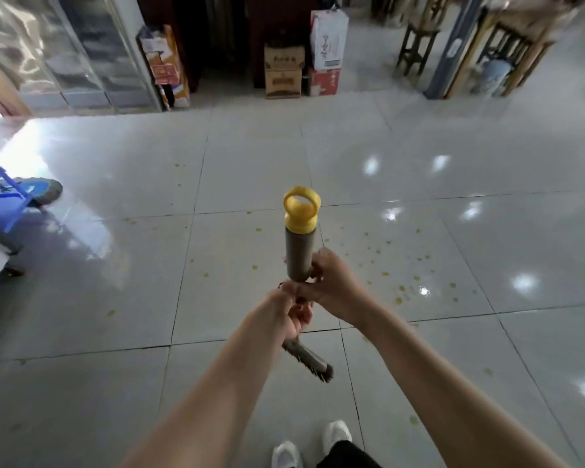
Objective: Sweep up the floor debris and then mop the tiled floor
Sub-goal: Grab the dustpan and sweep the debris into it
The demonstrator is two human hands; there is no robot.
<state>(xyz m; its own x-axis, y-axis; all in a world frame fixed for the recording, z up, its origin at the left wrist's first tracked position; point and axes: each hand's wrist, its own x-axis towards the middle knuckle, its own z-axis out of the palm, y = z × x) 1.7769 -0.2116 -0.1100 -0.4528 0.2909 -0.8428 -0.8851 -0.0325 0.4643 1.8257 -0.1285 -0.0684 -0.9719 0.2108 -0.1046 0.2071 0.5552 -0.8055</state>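
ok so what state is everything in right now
broom: held in both hands, yellow-capped end up
left hand: grips the broom, lower
right hand: grips the broom, higher
floor: glossy, reflecting lights
yellow debris: scattered on the floor, unswept
boxes: stacked by the far wall

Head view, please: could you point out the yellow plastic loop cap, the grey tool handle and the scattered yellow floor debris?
Yellow plastic loop cap (300,225), head view, solid base.
Grey tool handle (298,255), head view, thick upper sleeve.
Scattered yellow floor debris (399,300), head view, one large fleck.
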